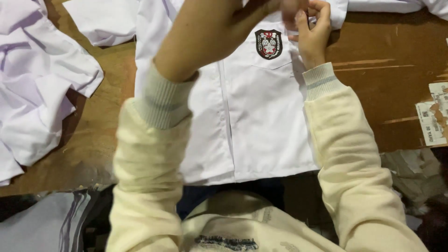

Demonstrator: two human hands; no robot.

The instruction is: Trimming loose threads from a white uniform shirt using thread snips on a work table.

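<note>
White shirt (pixel 252 116) lies flat, front up, mid tabletop (pixel 387 79), hem just over near edge. R hand (pixel 312 32) pinches fabric at shirt top beside black-red badge (pixel 269 44). L hand (pixel 210 32) raised over collar, blurred; can't tell its grip. Crumpled white cloth (pixel 37 88) far left, paper labels (pixel 431 119) at right edge; bare wood between.

Warm dim light, motion-blurred near arm

White shirt (pixel 252 121): smooth matt woven cloth; embroidered badge (pixel 268 44) at 12 o'clock. Table (pixel 387 70): worn matt brown wood, scratched. Cream sleeves (pixel 350 158): soft knit, ribbed cuffs. Label (pixel 431 119) at 3 o'clock: torn paper.
</note>
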